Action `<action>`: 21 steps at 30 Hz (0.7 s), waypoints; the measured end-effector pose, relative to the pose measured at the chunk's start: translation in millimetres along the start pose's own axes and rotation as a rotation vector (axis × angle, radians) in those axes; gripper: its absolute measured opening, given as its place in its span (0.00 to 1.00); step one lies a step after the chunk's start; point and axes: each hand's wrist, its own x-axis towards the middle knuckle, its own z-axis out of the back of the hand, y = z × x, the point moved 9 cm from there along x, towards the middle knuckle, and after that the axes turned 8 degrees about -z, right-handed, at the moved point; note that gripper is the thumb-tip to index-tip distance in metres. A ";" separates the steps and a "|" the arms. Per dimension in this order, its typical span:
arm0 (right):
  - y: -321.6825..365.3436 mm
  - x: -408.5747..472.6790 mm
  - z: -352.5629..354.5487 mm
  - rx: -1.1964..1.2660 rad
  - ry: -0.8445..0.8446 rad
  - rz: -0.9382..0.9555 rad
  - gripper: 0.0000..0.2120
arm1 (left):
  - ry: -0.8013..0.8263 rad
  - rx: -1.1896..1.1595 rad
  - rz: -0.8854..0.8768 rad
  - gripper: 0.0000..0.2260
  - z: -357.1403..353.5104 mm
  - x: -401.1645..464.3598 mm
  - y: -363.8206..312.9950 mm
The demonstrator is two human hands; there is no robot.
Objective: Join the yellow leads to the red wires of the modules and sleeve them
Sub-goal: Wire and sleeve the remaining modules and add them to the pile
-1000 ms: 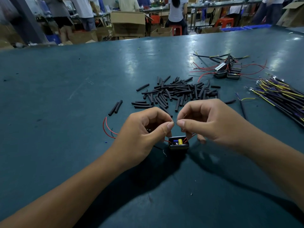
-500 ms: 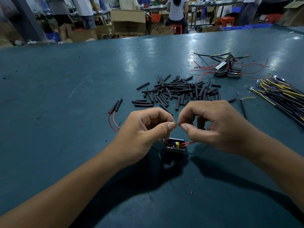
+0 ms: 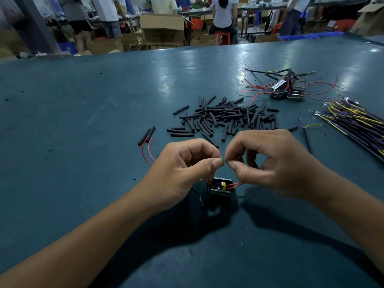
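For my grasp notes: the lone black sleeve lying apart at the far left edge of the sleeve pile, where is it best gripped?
Pinch the lone sleeve at mid-length, across its narrow width, coming from above. It lies flat on the table, slanted, with bare surface on both long sides, so fingers probably fit there without disturbing the pile.

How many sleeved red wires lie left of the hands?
2: both sleeved red wires lie side by side on the table, left of the left hand; their lower ends are hidden.
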 end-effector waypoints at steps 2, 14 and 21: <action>6.7 -1.8 1.6 -0.085 -0.036 0.063 0.02 | -0.003 0.004 0.002 0.05 0.2 -0.2 -0.1; -52.9 -5.3 -4.1 0.639 0.137 -0.703 0.12 | -0.049 0.525 -0.230 0.03 -1.3 -3.8 -23.2; -47.3 -16.7 -33.5 0.712 0.311 -0.816 0.11 | -0.023 0.610 -0.279 0.04 -3.7 -2.8 -28.4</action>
